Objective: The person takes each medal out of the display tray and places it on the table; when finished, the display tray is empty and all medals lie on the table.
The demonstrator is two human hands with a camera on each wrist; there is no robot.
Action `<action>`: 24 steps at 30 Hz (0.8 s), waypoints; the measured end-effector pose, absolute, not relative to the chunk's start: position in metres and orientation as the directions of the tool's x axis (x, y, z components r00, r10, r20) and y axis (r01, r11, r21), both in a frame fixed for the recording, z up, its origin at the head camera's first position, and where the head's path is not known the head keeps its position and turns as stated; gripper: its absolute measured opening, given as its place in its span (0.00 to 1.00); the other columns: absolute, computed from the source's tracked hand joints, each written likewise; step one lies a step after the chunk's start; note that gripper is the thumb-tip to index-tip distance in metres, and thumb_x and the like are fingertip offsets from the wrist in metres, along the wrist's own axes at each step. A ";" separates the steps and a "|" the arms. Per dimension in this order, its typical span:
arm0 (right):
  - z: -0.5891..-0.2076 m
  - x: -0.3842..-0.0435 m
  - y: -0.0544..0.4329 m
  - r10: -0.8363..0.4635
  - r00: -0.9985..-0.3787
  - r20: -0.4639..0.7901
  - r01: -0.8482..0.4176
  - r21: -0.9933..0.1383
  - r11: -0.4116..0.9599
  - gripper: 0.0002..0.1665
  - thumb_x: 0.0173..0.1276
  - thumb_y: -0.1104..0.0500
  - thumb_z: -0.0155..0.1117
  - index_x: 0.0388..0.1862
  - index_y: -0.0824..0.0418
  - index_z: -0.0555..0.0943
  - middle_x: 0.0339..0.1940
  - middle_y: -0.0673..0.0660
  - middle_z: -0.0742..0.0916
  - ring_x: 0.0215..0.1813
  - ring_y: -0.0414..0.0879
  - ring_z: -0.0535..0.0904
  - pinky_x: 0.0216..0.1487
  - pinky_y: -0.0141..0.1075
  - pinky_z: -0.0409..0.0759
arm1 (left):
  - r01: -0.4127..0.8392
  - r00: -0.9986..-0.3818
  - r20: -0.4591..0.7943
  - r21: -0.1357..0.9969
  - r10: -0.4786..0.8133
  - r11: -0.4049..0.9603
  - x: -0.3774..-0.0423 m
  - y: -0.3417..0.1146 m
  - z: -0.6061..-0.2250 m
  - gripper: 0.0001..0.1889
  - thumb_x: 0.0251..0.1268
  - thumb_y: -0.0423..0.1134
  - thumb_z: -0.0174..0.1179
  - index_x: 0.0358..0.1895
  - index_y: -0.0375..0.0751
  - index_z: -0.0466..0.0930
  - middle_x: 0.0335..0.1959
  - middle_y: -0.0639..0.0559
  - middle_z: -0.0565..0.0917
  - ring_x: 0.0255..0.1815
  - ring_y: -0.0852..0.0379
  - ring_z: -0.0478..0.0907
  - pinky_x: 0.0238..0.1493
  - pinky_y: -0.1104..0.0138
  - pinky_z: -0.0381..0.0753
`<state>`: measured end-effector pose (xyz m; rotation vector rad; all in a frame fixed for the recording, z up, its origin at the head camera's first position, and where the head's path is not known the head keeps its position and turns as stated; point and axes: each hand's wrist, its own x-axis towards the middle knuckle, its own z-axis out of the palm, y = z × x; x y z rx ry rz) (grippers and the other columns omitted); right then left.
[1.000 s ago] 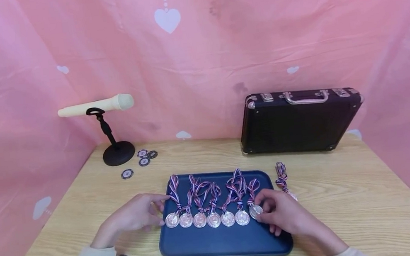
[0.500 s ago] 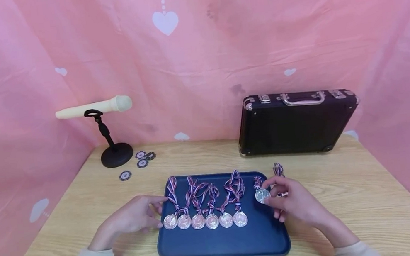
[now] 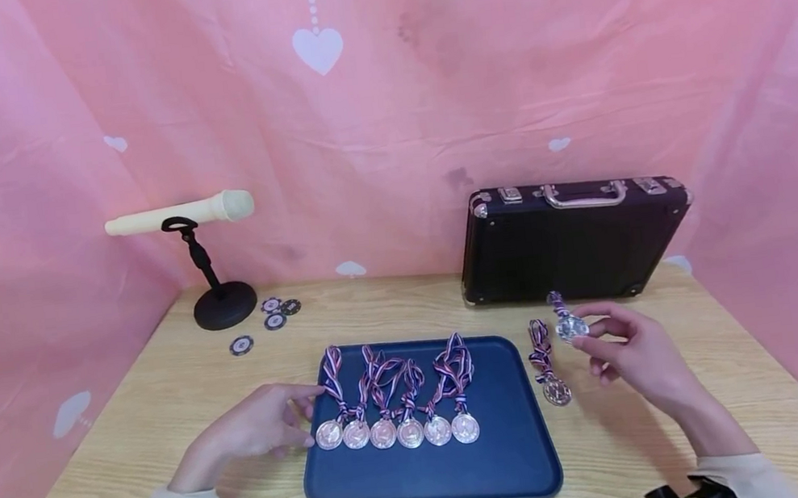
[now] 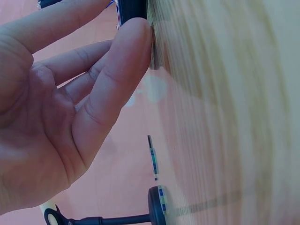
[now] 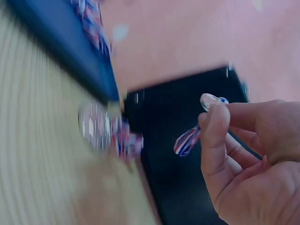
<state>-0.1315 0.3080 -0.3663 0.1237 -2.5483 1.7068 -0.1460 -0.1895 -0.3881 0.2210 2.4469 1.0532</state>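
Note:
My right hand point(image 3: 636, 350) pinches a silver medal point(image 3: 571, 327) between thumb and fingertips, over the table to the right of the blue tray point(image 3: 430, 477). Its striped ribbon point(image 5: 186, 141) hangs free in the right wrist view. Another medal point(image 3: 557, 392) with a striped ribbon lies on the table between tray and hand. Inside the tray, several medals point(image 3: 410, 433) lie in a row, ribbons pointing away from me. At the tray's left edge, my left hand point(image 3: 260, 422) rests with index finger and thumb against the rim; in the left wrist view the thumb point(image 4: 117, 70) is stretched out.
A black case point(image 3: 574, 251) with a metal handle stands at the back right, behind the held medal. At the back left, a white microphone point(image 3: 180, 215) sits on a black stand point(image 3: 225, 305), with several poker chips point(image 3: 275, 321) beside it. A pink curtain point(image 3: 385, 120) backs the table.
My right hand has lifted the rightmost medal out of the tray and carried it right, past the edge, uncovering the medal on the table. My left hand stays at the tray.

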 end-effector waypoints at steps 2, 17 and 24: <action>-0.372 -0.133 0.322 -0.025 -0.997 0.067 -0.071 -0.906 0.417 0.21 0.73 0.67 0.69 0.63 0.59 0.79 0.31 0.47 0.89 0.22 0.42 0.81 0.22 0.37 0.85 | -0.042 -0.878 -0.358 0.719 0.317 0.694 -0.146 -0.189 -0.388 0.36 0.58 0.25 0.75 0.73 0.42 0.78 0.45 0.49 0.81 0.25 0.52 0.78 0.26 0.63 0.83; -0.402 -0.134 0.354 -0.289 -0.942 -0.169 -0.013 -0.844 0.537 0.25 0.74 0.65 0.67 0.67 0.68 0.75 0.27 0.55 0.82 0.17 0.41 0.75 0.15 0.36 0.78 | -0.031 -0.873 -0.360 0.716 0.330 0.697 -0.148 -0.187 -0.387 0.37 0.59 0.26 0.75 0.74 0.43 0.77 0.46 0.49 0.80 0.25 0.53 0.77 0.25 0.64 0.82; -0.400 -0.132 0.351 -0.319 -0.927 -0.197 -0.001 -0.849 0.529 0.27 0.72 0.64 0.70 0.67 0.70 0.76 0.28 0.57 0.83 0.18 0.40 0.75 0.16 0.35 0.79 | -0.008 -0.871 -0.351 0.709 0.344 0.705 -0.146 -0.190 -0.387 0.37 0.58 0.26 0.75 0.74 0.39 0.76 0.46 0.48 0.81 0.25 0.52 0.78 0.26 0.62 0.84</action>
